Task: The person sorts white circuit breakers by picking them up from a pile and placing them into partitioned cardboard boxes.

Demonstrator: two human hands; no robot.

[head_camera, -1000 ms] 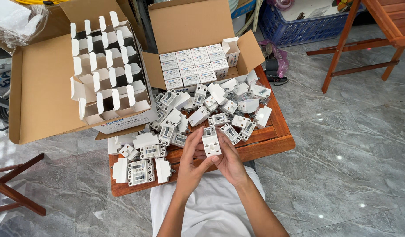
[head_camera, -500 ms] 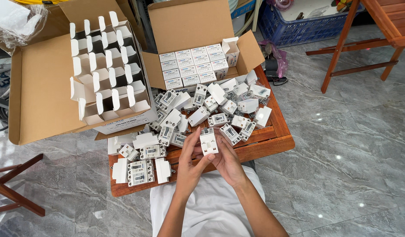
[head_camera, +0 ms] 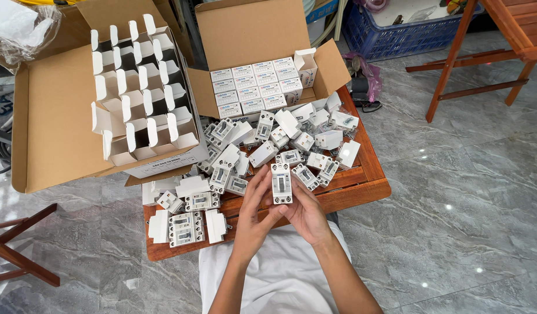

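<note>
Grey marble floor tiles (head_camera: 454, 192) spread round a low wooden counter (head_camera: 361, 189), with a blue plastic crate (head_camera: 408, 32) and a wooden frame (head_camera: 489, 52) standing beyond its far right corner.

From the head camera, the person sits at the counter's near edge, white cloth over the lap. Both hands are raised just above that edge, toward its middle. The left hand (head_camera: 258, 216) and the right hand (head_camera: 306, 212) close together on one small white switch unit (head_camera: 281, 182), held upright with its face to the camera, fingers curled along its two sides.

A loose heap of white units (head_camera: 280, 142) covers the middle and far part of the counter, and a few more units (head_camera: 187, 215) lie by the near left corner. At the far edge stands an open cardboard box (head_camera: 262, 40) filled with rows of small white cartons (head_camera: 254, 87). Off the far left corner a larger cardboard box (head_camera: 53, 128) lies open, and a tray of empty white cartons with raised flaps (head_camera: 141, 93) rests across it, overhanging the counter.
</note>
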